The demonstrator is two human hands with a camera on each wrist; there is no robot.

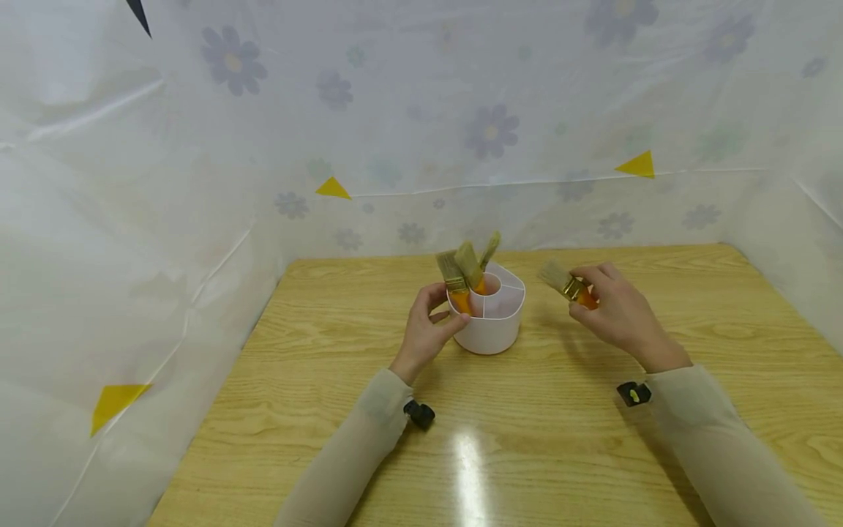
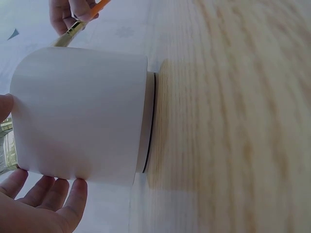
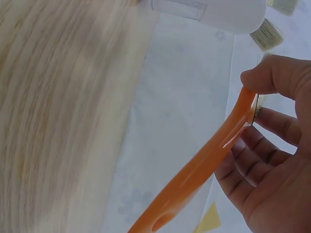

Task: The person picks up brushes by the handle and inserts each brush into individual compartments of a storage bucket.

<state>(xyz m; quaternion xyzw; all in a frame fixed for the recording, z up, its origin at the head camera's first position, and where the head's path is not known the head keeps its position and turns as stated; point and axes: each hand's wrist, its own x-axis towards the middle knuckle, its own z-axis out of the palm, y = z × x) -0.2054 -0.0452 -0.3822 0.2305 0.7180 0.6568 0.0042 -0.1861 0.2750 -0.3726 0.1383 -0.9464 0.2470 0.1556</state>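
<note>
A white round desk organizer (image 1: 490, 335) with several compartments stands on the table, holding paintbrushes (image 1: 469, 263) bristles up; three show in the head view. My left hand (image 1: 429, 329) grips the organizer's left side, thumb at the near rim and fingers round the outer wall (image 2: 77, 116). To the right of it, above the table, my right hand (image 1: 612, 307) pinches another paintbrush (image 1: 571, 287) near its metal collar. That brush's bristles point left toward the organizer, and its orange handle (image 3: 194, 167) hangs down in the right wrist view.
The wood-grain table (image 1: 316, 432) reaches back to a flower-printed plastic sheet (image 1: 421, 132), which also rises at both sides. Yellow tape pieces (image 1: 333, 188) stick to the sheet. Each sleeve has a small black device (image 1: 418, 414) at the wrist.
</note>
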